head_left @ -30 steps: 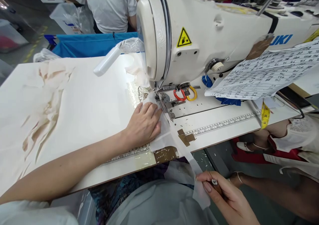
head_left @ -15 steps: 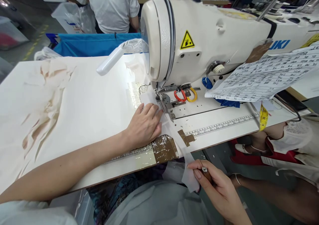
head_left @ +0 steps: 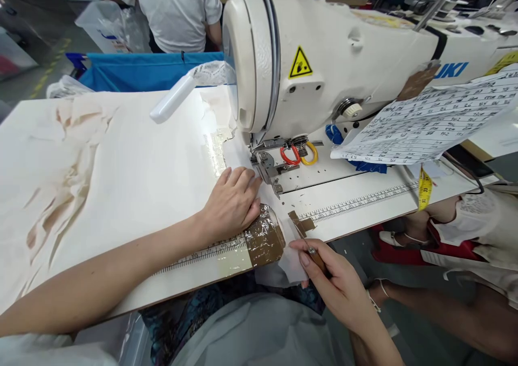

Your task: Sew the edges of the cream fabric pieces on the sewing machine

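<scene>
My left hand lies palm down on the sewing machine bed beside the presser foot, fingers slightly bent over a white fabric strip. The strip runs from the needle area toward me and past the table's front edge. At that edge my right hand is closed around an awl with a wooden handle and thin metal shaft. Its fingertips also touch the strip's near end. The white sewing machine stands above the work; the needle tip is too small to make out.
Scissors with red and yellow handles lie under the machine arm. Written paper sheets and a yellow tape measure are at the right. Loose pale fabric lies at the left. A blue cloth bin and a person are behind.
My right hand has moved up and left with the awl, bringing the strip's near end closer to the table edge. The left hand has stayed nearly in place on the fabric.
</scene>
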The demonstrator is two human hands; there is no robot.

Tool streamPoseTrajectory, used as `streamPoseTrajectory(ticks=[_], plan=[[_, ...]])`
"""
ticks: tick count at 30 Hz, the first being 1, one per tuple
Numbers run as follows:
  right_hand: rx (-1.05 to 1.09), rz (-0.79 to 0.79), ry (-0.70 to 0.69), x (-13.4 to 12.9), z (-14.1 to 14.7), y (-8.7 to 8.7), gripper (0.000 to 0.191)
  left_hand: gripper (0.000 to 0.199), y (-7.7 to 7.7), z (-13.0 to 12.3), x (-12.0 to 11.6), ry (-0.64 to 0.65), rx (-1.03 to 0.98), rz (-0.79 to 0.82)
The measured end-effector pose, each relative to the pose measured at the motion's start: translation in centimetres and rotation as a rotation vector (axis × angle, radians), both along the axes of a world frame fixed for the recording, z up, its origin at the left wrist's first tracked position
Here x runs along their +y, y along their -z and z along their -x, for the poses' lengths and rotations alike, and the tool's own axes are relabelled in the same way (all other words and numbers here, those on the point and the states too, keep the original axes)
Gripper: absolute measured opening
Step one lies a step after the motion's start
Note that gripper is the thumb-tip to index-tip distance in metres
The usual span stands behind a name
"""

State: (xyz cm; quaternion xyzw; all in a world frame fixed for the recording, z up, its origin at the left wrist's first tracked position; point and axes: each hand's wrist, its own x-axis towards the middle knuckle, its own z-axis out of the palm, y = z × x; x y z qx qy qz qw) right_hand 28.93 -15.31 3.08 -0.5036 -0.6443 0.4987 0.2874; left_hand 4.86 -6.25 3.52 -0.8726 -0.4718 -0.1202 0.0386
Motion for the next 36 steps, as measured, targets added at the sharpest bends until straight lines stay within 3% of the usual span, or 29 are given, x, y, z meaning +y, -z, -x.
streamPoseTrajectory(ticks=[8, 13, 15, 36], plan=[[0.037, 0.118, 0.046, 0.2, 0.9, -0.8, 0.035, 0.040, -0.7, -0.3, 0.2, -0.033, 0.108, -0.053], [0.439, 0.445, 0.132, -1.0, 2.6, -0.4, 0.037, 0.039, -1.2, -0.4, 0.6, -0.058, 0.153, -0.023], [0.515, 0.500, 0.177, -1.6, 3.1, -0.2, 0.039, 0.039, -1.3, -0.3, 0.6, -0.061, 0.129, 0.001], [0.354, 0.258, 0.178, -2.8, 2.4, 0.7, 0.025, 0.042, 0.0, 0.7, 1.3, -0.040, 0.020, -0.039]])
